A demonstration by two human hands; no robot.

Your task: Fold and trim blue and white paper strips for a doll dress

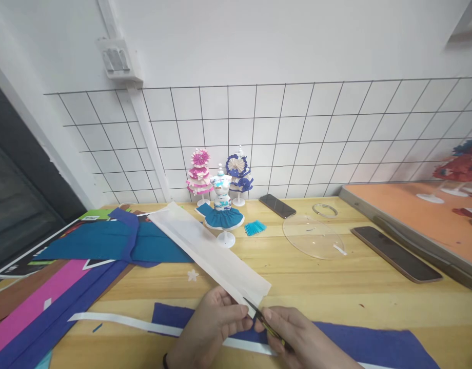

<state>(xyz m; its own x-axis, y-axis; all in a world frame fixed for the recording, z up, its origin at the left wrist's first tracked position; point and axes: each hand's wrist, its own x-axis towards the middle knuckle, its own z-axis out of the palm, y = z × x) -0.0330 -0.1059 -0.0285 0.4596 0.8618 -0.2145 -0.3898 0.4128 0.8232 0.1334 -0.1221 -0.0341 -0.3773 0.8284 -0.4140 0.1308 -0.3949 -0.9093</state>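
My left hand (222,320) pinches the near end of a long cream-white paper strip (205,248), which slopes up and away to the left. In my right hand (290,330) is a pair of scissors (267,324) with dark blades and a black-and-yellow handle; the blades lie at the near corner of the strip. Below both hands, a dark blue paper strip (359,341) lies on the table with a narrow white strip (124,322) across it. Beyond the paper stands a small dress-form figure (222,197) with a pleated teal skirt (225,218).
Pink (200,174) and blue-and-white (238,171) paper-dressed figures stand at the wall. Teal, pink and blue paper (85,241) is piled at left. A pleated blue piece (255,227), two phones (395,253), a clear disc (313,237) and an orange-topped board (405,220) are to the right.
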